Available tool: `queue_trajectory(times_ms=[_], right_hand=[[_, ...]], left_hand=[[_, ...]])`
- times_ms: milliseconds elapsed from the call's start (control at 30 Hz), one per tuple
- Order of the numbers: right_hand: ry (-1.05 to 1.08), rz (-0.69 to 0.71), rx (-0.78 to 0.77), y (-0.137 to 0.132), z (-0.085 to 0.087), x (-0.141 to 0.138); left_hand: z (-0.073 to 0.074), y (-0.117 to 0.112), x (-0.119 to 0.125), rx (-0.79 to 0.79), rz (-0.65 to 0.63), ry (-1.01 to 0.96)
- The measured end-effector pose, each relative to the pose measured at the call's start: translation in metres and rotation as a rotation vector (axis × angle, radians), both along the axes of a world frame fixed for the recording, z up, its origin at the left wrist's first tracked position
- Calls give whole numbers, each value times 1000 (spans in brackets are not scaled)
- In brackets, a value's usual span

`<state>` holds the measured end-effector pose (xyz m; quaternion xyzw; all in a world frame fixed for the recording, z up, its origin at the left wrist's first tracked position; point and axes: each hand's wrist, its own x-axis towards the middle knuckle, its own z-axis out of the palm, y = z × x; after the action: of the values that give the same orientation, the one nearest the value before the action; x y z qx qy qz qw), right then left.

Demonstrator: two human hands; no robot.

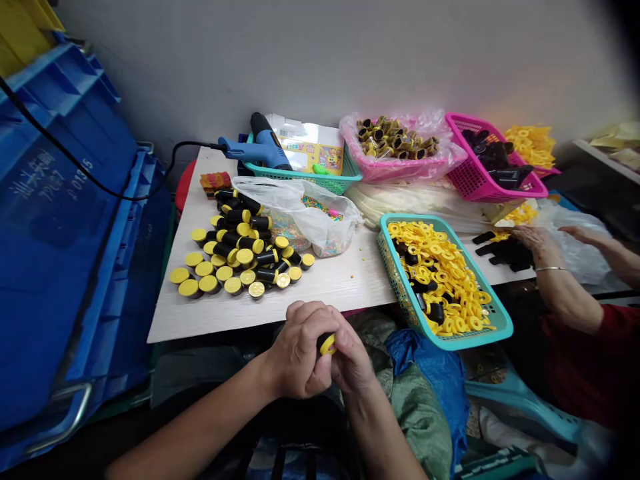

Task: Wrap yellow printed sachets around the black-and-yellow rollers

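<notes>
Close to my lap, in front of the table edge, my two hands are wrapped together around a small black piece with a yellow ring [328, 344]. My left hand [300, 347] curls over it from the left, and my right hand [353, 360] pinches at its yellow end. Most of the black part is hidden by fingers. On the table beyond lies a pile of black cylinders with yellow caps [233, 257]. To the right a turquoise basket [500, 327] holds many yellow ring pieces [440, 260] and some black parts [436, 312].
Behind are a bag of coloured beads [327, 243], a blue heat gun [270, 147], a pink basket [400, 172] of dark-and-yellow parts and a magenta basket [463, 179] of black parts. Blue crates [75, 220] stand left. At right, another person's hands [543, 247] work over black pieces.
</notes>
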<state>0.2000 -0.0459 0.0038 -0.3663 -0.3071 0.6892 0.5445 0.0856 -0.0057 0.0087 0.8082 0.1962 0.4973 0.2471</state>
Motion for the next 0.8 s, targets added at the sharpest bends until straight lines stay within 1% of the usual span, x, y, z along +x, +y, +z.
queue_trajectory(times_ms=[100, 167, 233, 300, 367, 433, 533, 600, 633, 733, 800], right_hand=[[34, -67, 22, -1, -1, -2], [19, -101, 43, -2, -3, 1], [79, -57, 0, -4, -6, 7], [184, 33, -62, -6, -11, 13], [255, 85, -71, -6, -14, 16], [262, 64, -29, -6, -14, 15], [188, -11, 29, -3, -9, 9], [171, -47, 30, 0, -6, 5], [186, -55, 23, 0, -5, 4], [251, -31, 14, 0, -4, 4], [299, 30, 15, -1, -4, 6]], left_hand=[[-1, 2, 3, -13, -76, -66], [-3, 3, 4, -74, -131, -128], [-4, 3, 3, -196, -235, -181], [-4, 3, 2, -319, -346, -203], [-6, 4, -1, -379, -391, -187], [-8, 5, -3, -356, -365, -134], [-16, 7, -4, -237, -249, -38], [-21, 7, -5, -181, -179, 22], [-23, 7, -6, -178, -163, 40], [-24, 6, -6, -224, -176, 37], [-22, 6, -6, -269, -230, -1]])
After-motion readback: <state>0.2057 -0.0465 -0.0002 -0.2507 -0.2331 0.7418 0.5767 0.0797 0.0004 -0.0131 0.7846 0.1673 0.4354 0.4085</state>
